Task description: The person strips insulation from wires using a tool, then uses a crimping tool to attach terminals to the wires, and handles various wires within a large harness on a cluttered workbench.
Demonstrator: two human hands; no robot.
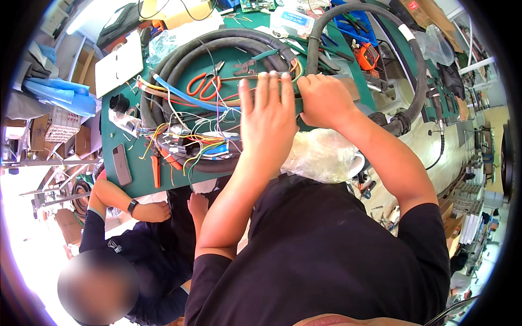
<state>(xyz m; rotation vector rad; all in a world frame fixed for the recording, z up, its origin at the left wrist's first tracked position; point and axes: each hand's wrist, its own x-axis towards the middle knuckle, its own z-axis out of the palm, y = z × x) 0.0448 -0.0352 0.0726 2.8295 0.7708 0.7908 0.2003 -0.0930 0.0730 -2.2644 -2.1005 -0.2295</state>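
My left hand (269, 117) lies flat over the wire bundle at the table's middle, fingers stretched out and pointing away from me. Beside it, my right hand (326, 100) is closed in a fist near the end of a thick black hose (314, 51); what it grips is hidden. Loose coloured wires (209, 142) fan out left of my left hand. Behind them lie red-handled scissors (202, 87) and a coil of thick black cable (179, 51). Crumpled clear plastic wrap (321, 155) sits below my right hand, at the near edge.
A phone (122, 164) and an orange-handled tool (156, 171) lie on the green table (138, 187) at the left. A blue tray (356, 24) with tools stands at the back right. Near left, another person's hand (155, 212) hangs by the table edge.
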